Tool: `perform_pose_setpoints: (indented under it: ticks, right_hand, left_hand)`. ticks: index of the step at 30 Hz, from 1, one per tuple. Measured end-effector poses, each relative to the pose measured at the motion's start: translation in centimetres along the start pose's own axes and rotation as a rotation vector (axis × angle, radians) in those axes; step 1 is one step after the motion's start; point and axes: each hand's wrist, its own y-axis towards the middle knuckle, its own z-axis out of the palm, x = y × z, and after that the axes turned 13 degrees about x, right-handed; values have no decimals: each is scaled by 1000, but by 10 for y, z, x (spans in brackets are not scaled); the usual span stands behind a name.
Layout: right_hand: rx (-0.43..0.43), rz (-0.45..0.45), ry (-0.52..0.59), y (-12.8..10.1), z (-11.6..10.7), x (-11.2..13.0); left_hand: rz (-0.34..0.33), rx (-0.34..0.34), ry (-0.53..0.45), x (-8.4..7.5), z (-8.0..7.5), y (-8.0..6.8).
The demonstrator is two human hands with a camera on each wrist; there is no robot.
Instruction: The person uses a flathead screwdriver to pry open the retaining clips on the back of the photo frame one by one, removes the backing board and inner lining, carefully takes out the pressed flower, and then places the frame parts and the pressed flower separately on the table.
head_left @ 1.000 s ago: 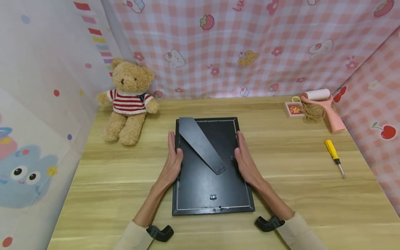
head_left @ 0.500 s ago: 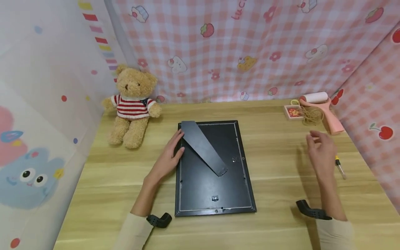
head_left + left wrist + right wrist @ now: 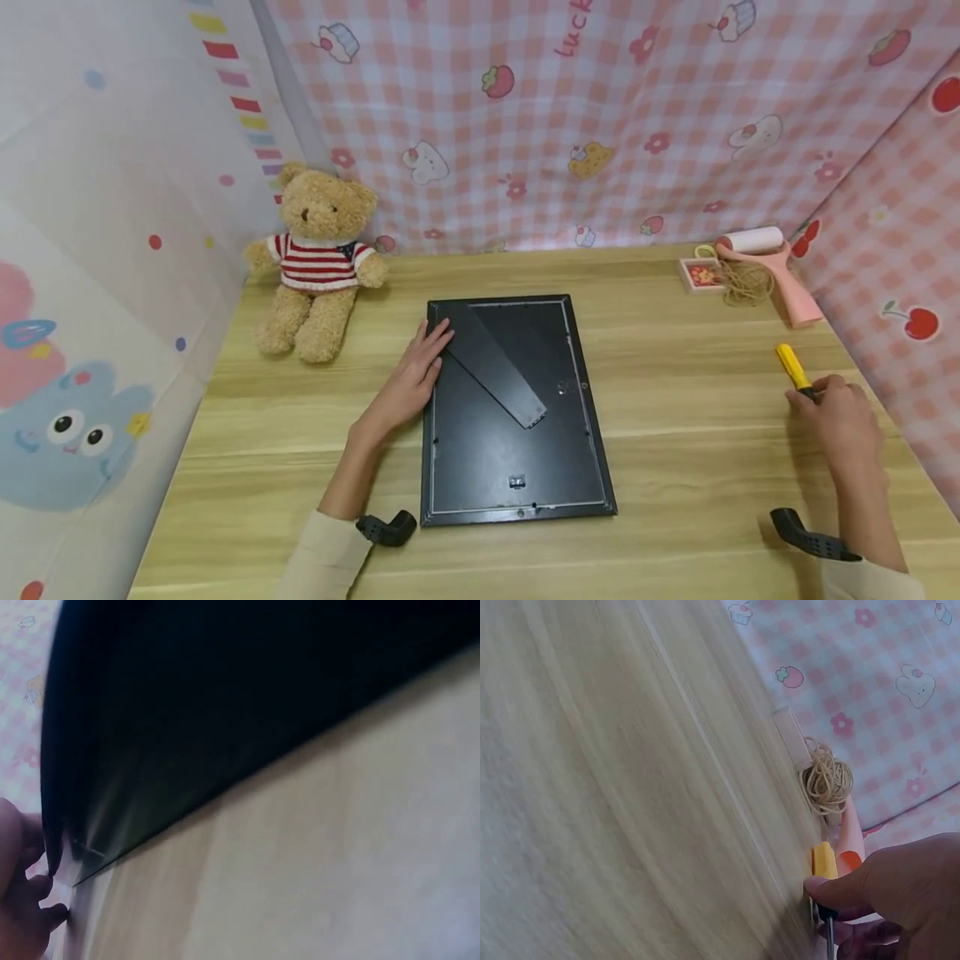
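Your right hand (image 3: 846,425) pinches a slim screwdriver with a bright yellow handle and black collar (image 3: 792,367), your thumb and fingers clamped around it near the collar. The yellow end points ahead of those fingers, and the right wrist view shows the metal shaft (image 3: 829,937) running back past them; whether the tool touches the table you cannot tell.

Well to the left of those fingers, a black rectangular picture frame (image 3: 480,454) lies back side up. Your left hand (image 3: 401,385) rests on its left edge, fingers extended and slightly apart, their tips reaching the upper part of a flat, dark grey strut (image 3: 498,367). The strut slants from beside those fingertips towards the middle of the back panel. A small metal hanger (image 3: 517,482) sits on the panel, nearer you than either fingertips or strut.

Beyond your right fingers are a pink-handled lint roller with a white roll (image 3: 782,265), a bundle of tan cord (image 3: 747,283) and a small pale pink square box (image 3: 702,275). Beyond your left fingers, off to their left, sits a tan plush teddy bear in a red-and-white striped sweater (image 3: 318,262). Everything stands on a wood-grain table (image 3: 675,467).
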Motion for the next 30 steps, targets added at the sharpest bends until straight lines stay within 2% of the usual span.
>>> perform_pose_setpoints:
  ticks: [4,7,9,12,15,17,20,23,26,28,30]
  right_hand:
    - [-8,-16,-5,3,-1,-1]
    - [-5,-37,-6,5,-2,0]
    - [-12,-55,-4,6,-2,1]
    - [-70,-98,9,5,-1,9]
    - [-134,-175,102,4,1,26]
    - [-114,-245,298,3,2,43]
    - [-33,-385,758,0,6,77]
    - [47,-572,1195,-2,19,115]
    - [135,-772,1403,-6,37,150]
    - [224,-870,1459,-8,48,167]
    - [308,-926,1443,-9,59,181]
  left_hand:
    - [34,3,-41,9,-5,-1]
    - [81,23,-52,23,-8,-3]
    - [109,53,-40,33,-10,-3]
    - [128,115,-25,50,-10,-4]
    - [149,168,-31,56,-14,-6]
    - [161,189,-55,54,-18,-9]
    - [169,210,-81,50,-24,-13]
    - [129,226,-72,51,-27,-14]
    - [70,237,-48,58,-26,-13]
    - [45,234,-31,63,-26,-12]
    - [32,234,-26,67,-25,-10]
